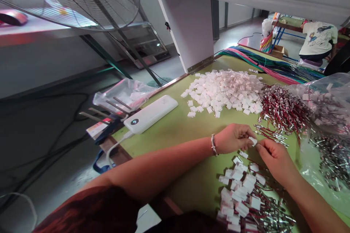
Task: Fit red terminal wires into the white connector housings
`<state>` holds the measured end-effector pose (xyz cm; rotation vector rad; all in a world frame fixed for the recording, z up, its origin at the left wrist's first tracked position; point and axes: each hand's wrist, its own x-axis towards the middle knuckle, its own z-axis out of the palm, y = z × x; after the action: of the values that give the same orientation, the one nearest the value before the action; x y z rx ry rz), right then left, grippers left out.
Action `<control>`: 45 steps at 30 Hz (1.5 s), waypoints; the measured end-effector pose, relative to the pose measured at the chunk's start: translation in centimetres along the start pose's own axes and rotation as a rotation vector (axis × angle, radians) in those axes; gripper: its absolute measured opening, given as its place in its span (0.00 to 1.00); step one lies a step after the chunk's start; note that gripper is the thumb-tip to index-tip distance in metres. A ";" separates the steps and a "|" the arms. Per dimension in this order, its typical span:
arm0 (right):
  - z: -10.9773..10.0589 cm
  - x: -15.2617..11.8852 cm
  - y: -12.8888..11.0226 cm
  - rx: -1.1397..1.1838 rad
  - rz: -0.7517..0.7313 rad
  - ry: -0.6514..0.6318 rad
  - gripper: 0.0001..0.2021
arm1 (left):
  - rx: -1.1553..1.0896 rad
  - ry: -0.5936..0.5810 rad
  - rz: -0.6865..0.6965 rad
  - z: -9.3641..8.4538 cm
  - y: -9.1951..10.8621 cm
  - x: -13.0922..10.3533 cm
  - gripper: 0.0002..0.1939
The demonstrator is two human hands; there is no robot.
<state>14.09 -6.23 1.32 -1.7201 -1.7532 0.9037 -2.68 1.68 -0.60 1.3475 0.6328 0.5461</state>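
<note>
My left hand (237, 138), with a bracelet at the wrist, pinches a small white plastic connector housing (253, 141) between thumb and fingers. Close against it on the right, my right hand (275, 156) has thumb and forefinger pressed together at the housing's edge; what lies between them is too small to make out. Below both hands is a heap of white housings with short wires attached (242, 189). Just beyond the fingers, several short dark-red wires with metal terminals (270, 133) lie loose on the green tabletop (164, 142).
A large pile of white housings (226, 89) lies ahead, beside a pile of red terminal wires (284, 107). Clear plastic bags (328, 105) sit at right. A white power bank (153, 113) lies left. A fan (82, 0) stands left; a person (317, 40) sits far behind.
</note>
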 end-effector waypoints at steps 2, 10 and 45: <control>0.3 0.0 0.0 -0.013 -0.050 0.047 0.14 | -0.068 0.004 -0.024 0.4 -0.4 0.1 0.05; -0.3 -0.1 0.3 -0.103 -0.087 -0.061 0.14 | 0.394 -0.015 0.179 -0.1 0.6 -0.1 0.08; -0.4 -0.1 0.7 -0.168 -0.160 0.113 0.12 | 0.119 0.129 -0.031 -1.3 0.4 0.0 0.09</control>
<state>14.81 -6.26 1.08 -1.6696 -1.9041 0.5940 -3.58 2.63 -0.34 1.4190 0.8007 0.5812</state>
